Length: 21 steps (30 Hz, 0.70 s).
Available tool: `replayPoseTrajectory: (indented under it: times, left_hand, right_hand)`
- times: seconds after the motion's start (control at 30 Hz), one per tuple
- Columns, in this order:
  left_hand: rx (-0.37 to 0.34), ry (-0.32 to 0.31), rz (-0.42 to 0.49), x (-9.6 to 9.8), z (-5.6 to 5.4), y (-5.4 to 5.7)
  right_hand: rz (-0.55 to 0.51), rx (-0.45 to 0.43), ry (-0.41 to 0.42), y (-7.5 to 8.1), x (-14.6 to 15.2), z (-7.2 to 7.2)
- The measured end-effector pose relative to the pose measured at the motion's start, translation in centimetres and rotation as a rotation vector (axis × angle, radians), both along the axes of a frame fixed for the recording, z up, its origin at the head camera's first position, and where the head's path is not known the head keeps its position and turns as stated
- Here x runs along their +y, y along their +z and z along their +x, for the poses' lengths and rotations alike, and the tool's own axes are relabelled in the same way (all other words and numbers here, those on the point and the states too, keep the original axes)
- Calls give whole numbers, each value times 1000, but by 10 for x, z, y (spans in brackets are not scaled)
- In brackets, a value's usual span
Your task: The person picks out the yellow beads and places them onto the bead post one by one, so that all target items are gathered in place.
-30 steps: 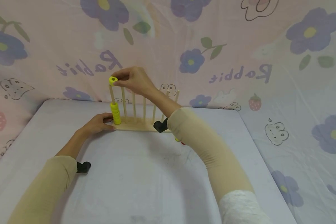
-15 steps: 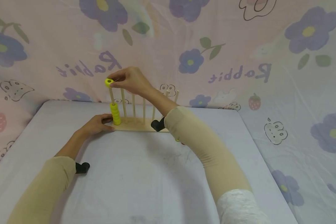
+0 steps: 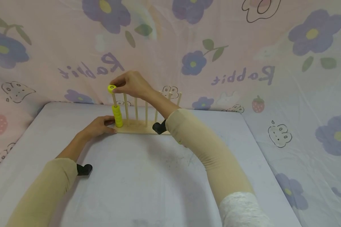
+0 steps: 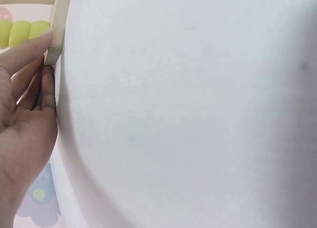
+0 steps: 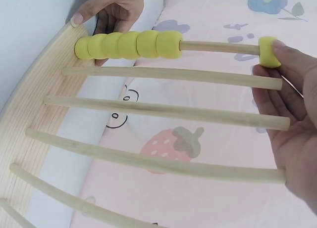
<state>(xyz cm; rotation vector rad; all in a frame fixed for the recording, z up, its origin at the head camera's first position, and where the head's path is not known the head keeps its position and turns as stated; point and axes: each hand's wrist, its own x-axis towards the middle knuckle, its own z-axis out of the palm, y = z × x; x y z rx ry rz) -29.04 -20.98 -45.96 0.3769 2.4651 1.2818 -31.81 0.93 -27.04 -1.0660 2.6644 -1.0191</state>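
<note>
A wooden peg rack stands on the table, its flat base point(image 3: 139, 127) carrying a row of upright pegs. Several yellow beads point(image 3: 117, 116) are stacked low on the leftmost peg. My right hand point(image 3: 133, 83) pinches another yellow bead point(image 5: 269, 52) between thumb and fingers, at the top of that same peg; the peg's tip shows in the bead's hole in the head view. My left hand point(image 3: 99, 126) holds the left end of the base, thumb on its front edge and fingers round the end, beside the stack. The left wrist view shows this thumb point(image 4: 34, 47) near the beads.
Bare wooden pegs point(image 5: 168, 112) stand beside the beaded one. A bit of a green-yellow bead point(image 3: 179, 142) shows past my right sleeve, mostly hidden. White cloth point(image 3: 125, 183) covers the table; a printed curtain point(image 3: 159, 47) hangs behind.
My right hand has shifted slightly left and then down, bringing the yellow bead from above the leftmost peg onto its tip. The left hand stays at the base.
</note>
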Motion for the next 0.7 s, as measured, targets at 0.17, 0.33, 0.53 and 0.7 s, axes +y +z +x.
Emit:
replayPoseTrajectory:
  times: [0.17, 0.33, 0.53, 0.7]
  left_hand:
    - [9, 9, -27, 1, 1, 2]
    - [25, 15, -24, 2, 3, 3]
    - [39, 22, 5, 1, 6, 1]
    - [50, 36, 19, 1, 7, 0]
  right_hand:
    - [4, -13, 5, 1, 0, 0]
    - [-34, -4, 29, 1, 1, 0]
    - [-29, 29, 27, 3, 3, -1]
    - [-154, -13, -6, 5, 10, 1]
